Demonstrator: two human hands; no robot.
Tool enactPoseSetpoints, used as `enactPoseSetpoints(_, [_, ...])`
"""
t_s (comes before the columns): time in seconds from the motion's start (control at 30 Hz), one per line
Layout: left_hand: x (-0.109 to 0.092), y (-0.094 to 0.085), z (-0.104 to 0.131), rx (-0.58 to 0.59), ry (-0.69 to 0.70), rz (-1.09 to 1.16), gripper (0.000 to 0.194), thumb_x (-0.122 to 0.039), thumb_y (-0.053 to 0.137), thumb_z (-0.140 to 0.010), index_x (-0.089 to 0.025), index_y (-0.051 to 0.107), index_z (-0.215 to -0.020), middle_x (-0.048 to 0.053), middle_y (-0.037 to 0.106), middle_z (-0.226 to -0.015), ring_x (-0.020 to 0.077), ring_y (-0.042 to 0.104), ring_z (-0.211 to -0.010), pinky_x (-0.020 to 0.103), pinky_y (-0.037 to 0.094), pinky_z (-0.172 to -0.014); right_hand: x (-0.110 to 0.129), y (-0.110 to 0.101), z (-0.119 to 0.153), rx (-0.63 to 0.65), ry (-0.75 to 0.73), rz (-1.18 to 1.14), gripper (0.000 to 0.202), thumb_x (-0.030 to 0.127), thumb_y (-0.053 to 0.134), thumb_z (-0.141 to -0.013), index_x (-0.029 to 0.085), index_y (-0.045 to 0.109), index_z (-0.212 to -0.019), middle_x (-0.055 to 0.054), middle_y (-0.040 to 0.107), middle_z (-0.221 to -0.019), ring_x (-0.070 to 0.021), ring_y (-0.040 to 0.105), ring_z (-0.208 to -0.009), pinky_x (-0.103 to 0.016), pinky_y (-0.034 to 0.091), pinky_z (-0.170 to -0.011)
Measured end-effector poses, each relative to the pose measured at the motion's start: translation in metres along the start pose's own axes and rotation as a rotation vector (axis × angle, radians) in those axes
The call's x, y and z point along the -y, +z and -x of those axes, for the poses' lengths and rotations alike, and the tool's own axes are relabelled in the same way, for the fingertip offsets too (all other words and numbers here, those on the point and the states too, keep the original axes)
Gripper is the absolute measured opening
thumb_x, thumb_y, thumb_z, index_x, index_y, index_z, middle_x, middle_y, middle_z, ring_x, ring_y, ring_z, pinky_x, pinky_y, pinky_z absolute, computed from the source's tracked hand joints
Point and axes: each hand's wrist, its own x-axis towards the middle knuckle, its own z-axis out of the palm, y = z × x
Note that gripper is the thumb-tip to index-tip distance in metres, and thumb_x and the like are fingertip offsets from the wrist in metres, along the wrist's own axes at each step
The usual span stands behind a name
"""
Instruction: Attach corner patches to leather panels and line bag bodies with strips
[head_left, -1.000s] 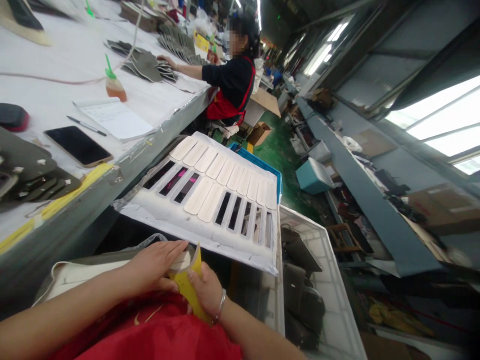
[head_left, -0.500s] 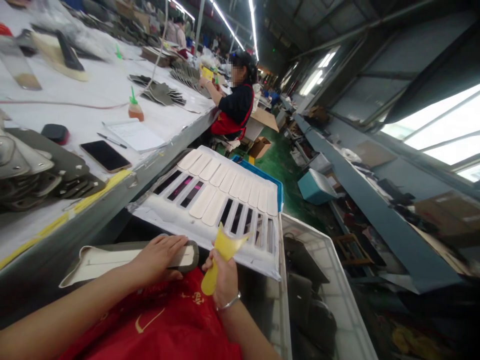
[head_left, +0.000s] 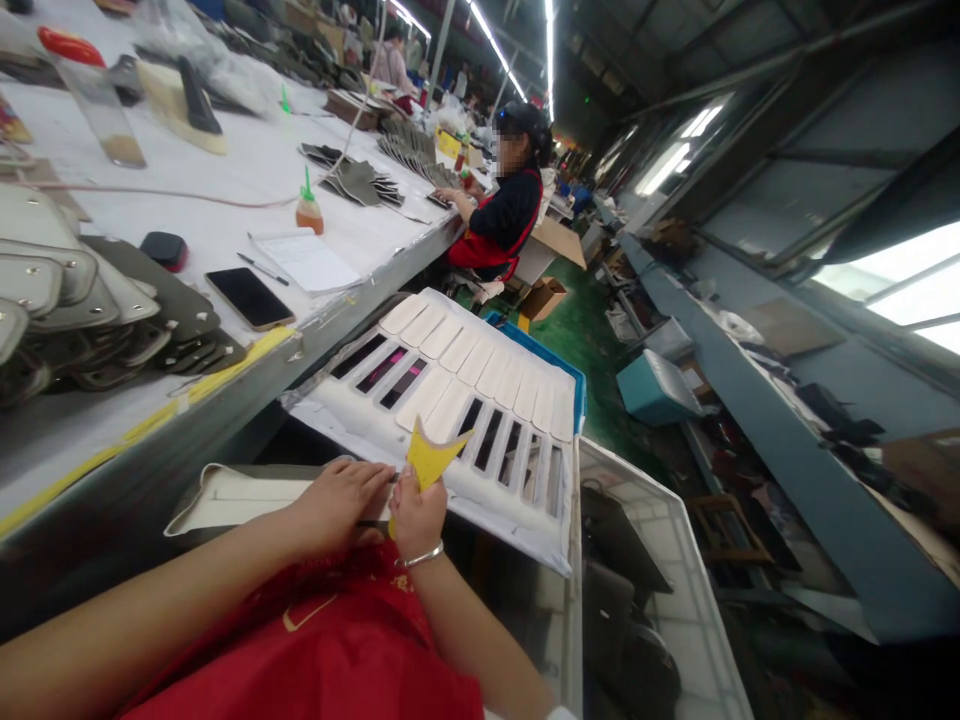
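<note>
My left hand (head_left: pixel 339 502) grips a long grey piece with a cream inner face (head_left: pixel 247 496), its fingers over the top and its thumb at the near edge. The piece lies in front of my red apron (head_left: pixel 352 640). In a closed fist, my right hand (head_left: pixel 420 518) holds a yellow plastic scraper (head_left: pixel 432 458) with a curved, notched blade pointing up. That fist is at the right end of the piece, close to my left fingertips; whether the scraper touches the piece is hidden. Just beyond lies a white slotted tray (head_left: pixel 360 408) with cream strips (head_left: pixel 480 360) in rows.
A long white worktable (head_left: pixel 225 215) on the left bears a phone (head_left: pixel 250 297), a notepad (head_left: pixel 306 260), a glue bottle (head_left: pixel 308 210) and stacked grey pieces (head_left: pixel 112 290). A white crate (head_left: pixel 660 540) with dark pieces stands at right. A co-worker (head_left: pixel 510 200) sits farther along.
My right hand has moved left with the scraper, from beside the piece to its right end, near my left hand. The view has shifted, and the co-worker's hands are lower.
</note>
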Motion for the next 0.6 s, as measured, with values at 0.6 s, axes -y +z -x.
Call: enactPoseSetpoints(0.6, [0.024, -0.020, 0.077, -0.267, -0.035, 0.101, 0.059, -0.038, 0.059, -0.078, -0.021, 0.043, -0.132, 0.009, 0.050, -0.136, 0.0244, 0.042, -0.126, 0.046, 0.022, -0.111, 0.070, 0.001, -0.016, 0.547, 0.064, 0.284, 0.039, 0.058, 0.040, -0.085, 0.021, 0.037, -0.099, 0.007, 0.052, -0.052, -0.0127, 0.051, -0.035, -0.021, 0.040, -0.033])
